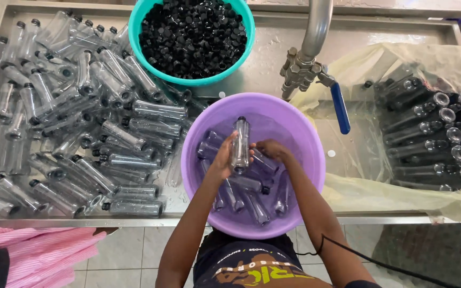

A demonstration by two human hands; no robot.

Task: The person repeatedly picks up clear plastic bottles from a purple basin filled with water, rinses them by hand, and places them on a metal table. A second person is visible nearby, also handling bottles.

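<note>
Left hand (223, 159) grips a clear capped bottle (240, 144) upright over the purple basin (305, 160) on the steel counter (273, 53) — fingers closed round it; right hand (271, 150) touches its side — grip unclear

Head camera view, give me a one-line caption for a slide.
Two hands, left hand and right hand, hold a clear bottle over a purple basin.
</note>
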